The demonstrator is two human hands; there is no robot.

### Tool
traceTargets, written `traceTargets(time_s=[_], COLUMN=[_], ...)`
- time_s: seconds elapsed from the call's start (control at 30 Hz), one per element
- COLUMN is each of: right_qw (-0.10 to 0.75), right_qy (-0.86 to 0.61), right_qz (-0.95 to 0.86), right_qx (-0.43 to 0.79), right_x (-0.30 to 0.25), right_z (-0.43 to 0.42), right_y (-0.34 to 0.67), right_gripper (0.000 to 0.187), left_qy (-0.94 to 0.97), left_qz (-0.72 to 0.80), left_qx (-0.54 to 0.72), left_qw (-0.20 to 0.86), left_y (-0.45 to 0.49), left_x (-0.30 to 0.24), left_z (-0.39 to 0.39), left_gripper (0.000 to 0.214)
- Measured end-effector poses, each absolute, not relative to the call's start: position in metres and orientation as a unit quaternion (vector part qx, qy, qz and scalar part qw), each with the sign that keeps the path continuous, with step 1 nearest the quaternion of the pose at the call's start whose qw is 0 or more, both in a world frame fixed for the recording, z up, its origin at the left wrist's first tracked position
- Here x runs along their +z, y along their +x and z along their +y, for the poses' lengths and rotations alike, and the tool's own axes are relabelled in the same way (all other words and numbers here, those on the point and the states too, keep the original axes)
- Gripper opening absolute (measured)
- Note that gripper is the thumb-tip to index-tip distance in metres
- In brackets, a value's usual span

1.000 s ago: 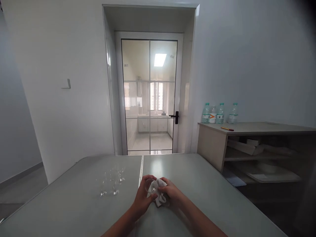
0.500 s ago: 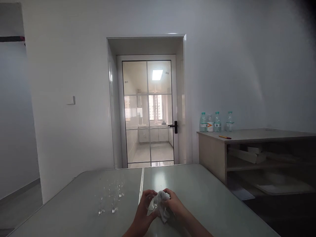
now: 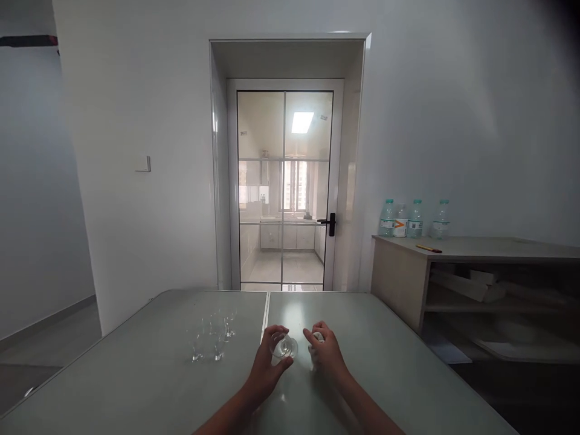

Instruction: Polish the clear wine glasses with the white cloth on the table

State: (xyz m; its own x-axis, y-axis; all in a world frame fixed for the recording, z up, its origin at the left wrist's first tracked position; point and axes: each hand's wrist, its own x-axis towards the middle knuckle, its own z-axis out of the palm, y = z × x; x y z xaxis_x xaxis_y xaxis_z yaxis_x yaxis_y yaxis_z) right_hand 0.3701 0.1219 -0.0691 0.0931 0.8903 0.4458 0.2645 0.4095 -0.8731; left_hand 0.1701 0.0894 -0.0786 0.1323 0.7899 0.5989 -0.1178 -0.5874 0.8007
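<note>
My left hand (image 3: 269, 359) is closed around a small clear stemmed glass (image 3: 284, 345), which is tilted with its round foot toward the right. To the right, apart from the glass, my right hand (image 3: 327, 350) grips a crumpled white cloth (image 3: 318, 336); it could be tissue, and most of it is hidden by the fingers. Several clear glasses (image 3: 218, 347) stand together on the table to the left of my hands.
The pale green table (image 3: 149, 386) has a seam down its middle. At the right, a cabinet (image 3: 401, 281) carries several plastic bottles (image 3: 414, 220) and a red-and-yellow pen-like stick (image 3: 428, 249). A glass door (image 3: 283, 193) is beyond the table.
My right hand has moved right, drawing the white cloth off the glass and bunching it in the fingers. My left hand keeps hold of the glass. The view has shifted slightly.
</note>
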Motion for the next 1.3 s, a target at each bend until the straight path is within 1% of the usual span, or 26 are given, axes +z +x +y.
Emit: traceTargets(time_s=[0.03,0.07,0.13,0.2,0.23,0.3,0.33,0.4,0.43,0.47,0.53,0.57,0.63,0.7,0.73,0.83,0.93,1.03,1.17,1.3], right_qw=[0.568,0.554,0.491,0.410,0.374,0.333,0.328,0.333,0.342,0.353,0.380,0.394,0.414,0.420,0.418,0.407,0.394,0.383,0.365,0.347], right_qy=[-0.456,-0.439,-0.409,-0.394,-0.394,-0.408,-0.420,-0.444,-0.456,-0.470,-0.513,-0.539,-0.588,-0.626,-0.641,-0.674,-0.691,-0.702,-0.711,-0.716], right_qz=[-0.631,-0.657,-0.728,-0.793,-0.815,-0.835,-0.834,-0.824,-0.814,-0.801,-0.757,-0.730,-0.675,-0.638,-0.624,-0.599,-0.590,-0.585,-0.586,-0.591], right_qx=[0.267,0.262,0.248,0.220,0.201,0.159,0.142,0.116,0.112,0.116,0.135,0.147,0.162,0.159,0.156,0.147,0.142,0.136,0.132,0.132], right_x=[-0.068,-0.066,-0.064,-0.065,-0.066,-0.068,-0.070,-0.072,-0.073,-0.073,-0.074,-0.075,-0.078,-0.082,-0.084,-0.089,-0.090,-0.093,-0.098,-0.101], right_z=[0.120,0.117,0.111,0.105,0.102,0.098,0.098,0.100,0.102,0.105,0.113,0.117,0.126,0.133,0.136,0.143,0.147,0.149,0.152,0.154], right_y=[0.370,0.370,0.367,0.363,0.360,0.356,0.354,0.354,0.355,0.357,0.364,0.370,0.383,0.396,0.403,0.417,0.424,0.427,0.429,0.430], right_gripper=[0.039,0.035,0.025,0.026,0.022,0.009,0.006,0.009,0.011,0.013,0.020,0.023,0.023,0.020,0.020,0.023,0.024,0.023,0.022,0.024], left_qy=[0.657,0.662,0.667,0.665,0.665,0.669,0.673,0.691,0.703,0.716,0.731,0.732,0.727,0.710,0.704,0.691,0.668,0.641,0.625,0.622], left_qz=[0.260,0.260,0.249,0.227,0.216,0.199,0.193,0.193,0.206,0.227,0.282,0.301,0.313,0.335,0.344,0.358,0.393,0.463,0.539,0.578], left_qx=[0.605,0.604,0.602,0.601,0.598,0.590,0.587,0.578,0.575,0.576,0.586,0.596,0.611,0.613,0.609,0.592,0.581,0.551,0.504,0.469], left_qw=[0.366,0.360,0.362,0.381,0.391,0.406,0.407,0.388,0.363,0.325,0.208,0.136,0.009,-0.087,-0.123,-0.207,-0.250,-0.265,-0.256,-0.242], left_y=[0.169,0.169,0.169,0.170,0.171,0.174,0.175,0.175,0.173,0.169,0.157,0.150,0.134,0.120,0.115,0.105,0.102,0.103,0.104,0.103], left_x=[-0.078,-0.077,-0.076,-0.074,-0.074,-0.074,-0.074,-0.072,-0.070,-0.068,-0.061,-0.057,-0.050,-0.042,-0.039,-0.027,-0.016,-0.008,-0.008,-0.015], left_z=[0.090,0.090,0.088,0.086,0.084,0.081,0.079,0.079,0.079,0.081,0.086,0.090,0.096,0.101,0.102,0.100,0.095,0.092,0.093,0.098], left_gripper=[0.051,0.051,0.050,0.051,0.053,0.055,0.056,0.059,0.063,0.069,0.077,0.073,0.046,0.031,0.029,0.033,0.036,0.036,0.034,0.031])
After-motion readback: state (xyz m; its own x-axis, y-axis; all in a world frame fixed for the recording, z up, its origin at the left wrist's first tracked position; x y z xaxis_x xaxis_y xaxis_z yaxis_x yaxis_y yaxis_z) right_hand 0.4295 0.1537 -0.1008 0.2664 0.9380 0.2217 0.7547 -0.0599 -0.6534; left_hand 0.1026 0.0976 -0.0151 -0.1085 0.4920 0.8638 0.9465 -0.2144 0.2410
